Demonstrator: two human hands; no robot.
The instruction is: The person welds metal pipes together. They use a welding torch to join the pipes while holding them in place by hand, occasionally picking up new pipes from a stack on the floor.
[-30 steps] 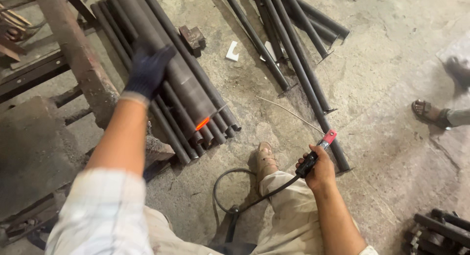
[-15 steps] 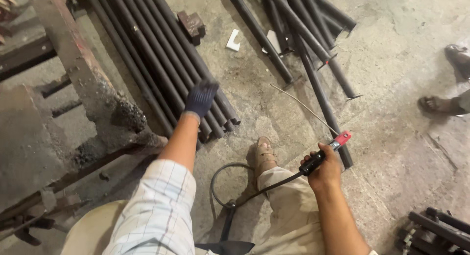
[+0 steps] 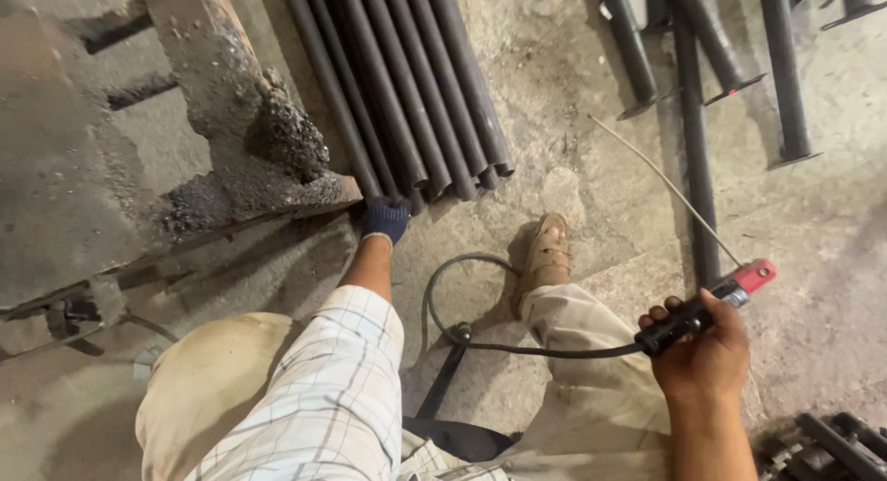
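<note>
1. The right hand (image 3: 704, 352) is closing all its fingers around the black grip of a welding electrode holder (image 3: 702, 313), so the hand is fully wrapped with no gap showing. The holder is sitting low on the right, above the person's right knee.
2. The holder's red head (image 3: 753, 276) is sticking out beyond the thumb and is clamping a thin welding rod (image 3: 665, 187), which is slanting up and to the left over the concrete floor (image 3: 573, 158).
3. A black cable (image 3: 517, 347) is running from the back of the grip leftward, looping on the floor just beside the sandalled foot (image 3: 543, 255).
4. The left hand (image 3: 385, 219), wearing a dark glove, is reaching down to the near ends of a bundle of dark steel pipes (image 3: 407, 93). Its fingers are curling downward at the pipe ends; whether they are gripping a pipe or only touching it cannot be told from here.
5. The pipes are lying side by side on the floor, running away towards the top edge.
6. Left of them, a rusty, slag-crusted steel beam (image 3: 222, 84) is lying against a grey metal plate (image 3: 65, 176).
7. Further right, several separate pipes with flat end plates (image 3: 785, 74) are lying well apart from the bundle.
</note>
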